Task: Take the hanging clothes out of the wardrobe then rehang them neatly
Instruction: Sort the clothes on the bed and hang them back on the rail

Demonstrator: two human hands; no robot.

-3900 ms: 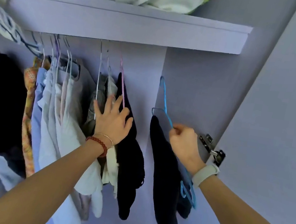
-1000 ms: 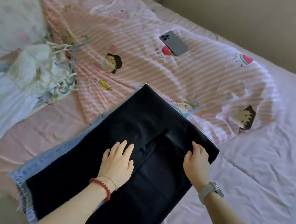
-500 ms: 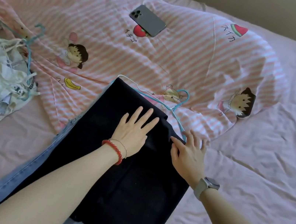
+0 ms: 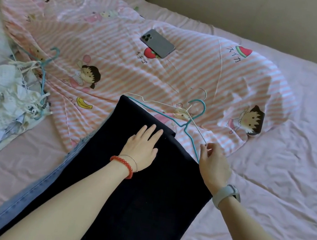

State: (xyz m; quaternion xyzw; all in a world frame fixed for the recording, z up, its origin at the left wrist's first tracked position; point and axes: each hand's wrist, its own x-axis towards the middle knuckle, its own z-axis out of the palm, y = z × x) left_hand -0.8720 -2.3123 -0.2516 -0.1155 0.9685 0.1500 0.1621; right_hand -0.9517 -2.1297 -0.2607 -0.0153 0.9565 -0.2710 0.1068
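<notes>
Head view: black trousers (image 4: pixel 142 190) under flat left hand (image 4: pixel 141 148) (palm down)

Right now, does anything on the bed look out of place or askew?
A grey smartphone lies loose on the pink striped cartoon blanket, and a blue wire hanger sits tangled in the crumpled white clothes pile.

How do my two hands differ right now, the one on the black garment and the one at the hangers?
The left hand lies flat with straight fingers, pressing the black garment; the right hand pinches the white hanger wire at the garment's edge. The left wrist wears a red bead bracelet, the right a pale watch. Both are over the bed.
</notes>
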